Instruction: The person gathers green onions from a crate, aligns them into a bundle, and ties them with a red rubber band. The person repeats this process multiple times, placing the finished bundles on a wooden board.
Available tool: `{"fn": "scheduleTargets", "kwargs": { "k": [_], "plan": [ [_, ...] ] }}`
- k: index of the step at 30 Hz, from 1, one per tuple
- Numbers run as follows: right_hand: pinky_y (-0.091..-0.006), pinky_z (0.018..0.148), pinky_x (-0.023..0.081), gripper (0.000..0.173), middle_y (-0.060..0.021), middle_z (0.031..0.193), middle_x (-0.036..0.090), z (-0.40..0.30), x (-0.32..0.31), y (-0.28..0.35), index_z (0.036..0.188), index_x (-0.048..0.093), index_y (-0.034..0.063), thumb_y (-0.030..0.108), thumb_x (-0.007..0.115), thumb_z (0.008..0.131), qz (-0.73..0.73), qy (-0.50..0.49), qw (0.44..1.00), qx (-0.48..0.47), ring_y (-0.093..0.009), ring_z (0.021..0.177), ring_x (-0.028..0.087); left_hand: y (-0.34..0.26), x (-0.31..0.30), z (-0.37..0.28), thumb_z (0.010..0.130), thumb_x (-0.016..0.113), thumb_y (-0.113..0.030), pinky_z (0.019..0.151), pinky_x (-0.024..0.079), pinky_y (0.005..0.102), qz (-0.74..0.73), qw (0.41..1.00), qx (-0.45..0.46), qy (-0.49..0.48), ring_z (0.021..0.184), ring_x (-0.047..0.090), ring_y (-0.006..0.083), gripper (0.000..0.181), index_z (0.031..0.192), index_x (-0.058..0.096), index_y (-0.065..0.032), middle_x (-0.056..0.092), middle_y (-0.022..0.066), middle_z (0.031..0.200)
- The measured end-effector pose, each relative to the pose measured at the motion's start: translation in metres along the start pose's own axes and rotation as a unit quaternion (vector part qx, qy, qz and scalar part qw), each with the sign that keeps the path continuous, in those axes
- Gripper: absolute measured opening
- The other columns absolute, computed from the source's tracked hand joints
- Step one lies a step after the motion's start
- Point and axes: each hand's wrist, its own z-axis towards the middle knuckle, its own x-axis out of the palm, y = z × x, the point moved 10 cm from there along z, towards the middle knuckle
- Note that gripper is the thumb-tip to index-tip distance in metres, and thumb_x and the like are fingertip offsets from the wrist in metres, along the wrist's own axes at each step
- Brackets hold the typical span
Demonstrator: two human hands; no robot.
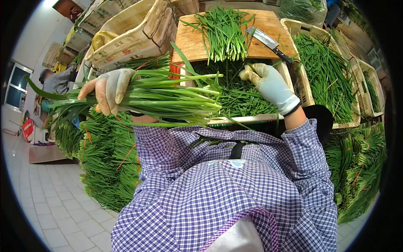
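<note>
My left hand (108, 89), in a pale worn glove, is closed around a loose bunch of garlic chives (170, 97). The bunch lies level, its pale cut ends pointing right and its leaf tips trailing left. My right hand (270, 85), also gloved, hangs over a plastic crate (242, 119) of loose green leaves (248, 102). Its fingers are curled together, and I see nothing plainly held in them. Beyond the crate's near part, a wooden board (192, 34) carries another pile of chives (223, 34), stems towards me. A cleaver (267, 42) with a black handle rests on the board's right side.
A crate heaped with chives (327, 75) stands at the right. Stacked crates (126, 37) rise at the back left. Tied chive bundles lie in piles at left (107, 157) and right (359, 170). Another person (58, 80) is at the far left, near the tiled floor (63, 201).
</note>
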Motion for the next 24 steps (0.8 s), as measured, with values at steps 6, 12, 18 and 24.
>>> {"fn": "scheduleTargets", "kwargs": {
  "k": [6, 12, 18, 24],
  "plan": [
    [-0.0371, 0.075, 0.050, 0.046, -0.0148, 0.091, 0.072, 0.008, 0.038, 0.104, 0.101, 0.069, -0.0034, 0.040, 0.054, 0.097, 0.200, 0.115, 0.972, -0.048, -0.026, 0.082, 0.066, 0.034, 0.001, -0.005, 0.091, 0.068, -0.015, 0.077, 0.055, 0.0297, -0.009, 0.997, -0.053, 0.053, 0.071, 0.068, 0.0102, 0.038, 0.128, 0.060, -0.0195, 0.070, 0.0003, 0.084],
    [-0.0352, 0.067, 0.050, 0.031, -0.0108, 0.077, 0.070, -0.003, 0.040, -0.005, 0.088, 0.069, -0.0006, 0.025, 0.054, 0.097, 0.092, 0.089, 0.989, 0.078, -0.018, 0.070, 0.065, 0.008, -0.001, 0.002, 0.090, 0.069, -0.014, 0.078, 0.053, 0.0277, 0.021, 0.999, -0.017, 0.026, 0.068, 0.065, 0.0096, 0.036, 0.125, 0.062, -0.0181, 0.070, -0.0016, 0.083],
    [-0.0329, 0.104, 0.040, 0.073, -0.0256, 0.137, 0.049, -0.028, 0.030, 0.065, 0.140, 0.041, -0.0048, 0.051, 0.055, 0.095, 0.220, 0.141, 0.963, -0.061, -0.030, 0.126, 0.051, 0.014, -0.017, -0.010, 0.089, 0.068, -0.014, 0.080, 0.050, 0.0256, 0.006, 0.997, 0.018, -0.079, 0.074, 0.062, 0.0090, 0.031, 0.120, 0.066, -0.0191, 0.066, -0.0043, 0.081],
    [-0.0224, 0.053, 0.041, 0.024, 0.0030, 0.072, 0.062, -0.020, 0.062, 0.037, 0.095, 0.070, 0.0049, 0.024, 0.056, 0.100, 0.412, 0.049, 0.902, 0.117, -0.005, 0.055, 0.047, 0.025, -0.043, -0.020, 0.088, 0.070, -0.017, 0.084, 0.048, 0.0273, 0.006, 0.993, -0.024, -0.117, 0.075, 0.064, 0.0095, 0.031, 0.118, 0.065, -0.0113, 0.065, -0.0057, 0.078]
  ]
}}
